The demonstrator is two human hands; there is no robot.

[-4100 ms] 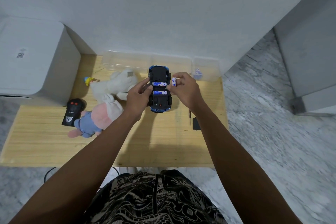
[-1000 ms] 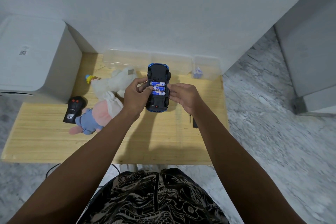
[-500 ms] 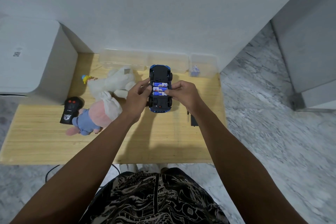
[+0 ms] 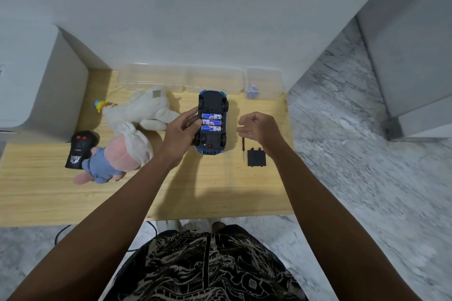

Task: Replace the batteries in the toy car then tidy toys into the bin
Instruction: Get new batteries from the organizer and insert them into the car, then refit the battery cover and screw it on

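Lying belly-up near the middle of the table [image 4: 61, 198]: the toy car [image 4: 212, 122], turned over so the open battery bay faces the camera, three batteries [image 4: 211, 121] sitting side by side in it. Steadying the car's left flank with the left hand [image 4: 179, 131], fingers [image 4: 193, 121] curled against the chassis edge beside the cells, probably to keep it from rolling on its roof. Hovering just right of the car, apart from it: the right hand [image 4: 259, 128], fingers loosely bent and carrying nothing. Waiting close below that hand, for easy reach: the black battery cover [image 4: 256, 157] and a thin screwdriver [image 4: 243, 148]. Judging the cells seated and the cover not yet refitted.

Lined along the wall: clear bins [image 4: 181, 78], their walls hard to trace against the pale backdrop; something small and bluish inside the rightmost one, too blurred to name. Lying to the left: a white plush [image 4: 149, 107], a pink and blue plush [image 4: 115, 159] partly covering a black remote [image 4: 79, 148], and a small yellow toy [image 4: 100, 104] too tiny to identify. Battery polarity unreadable.
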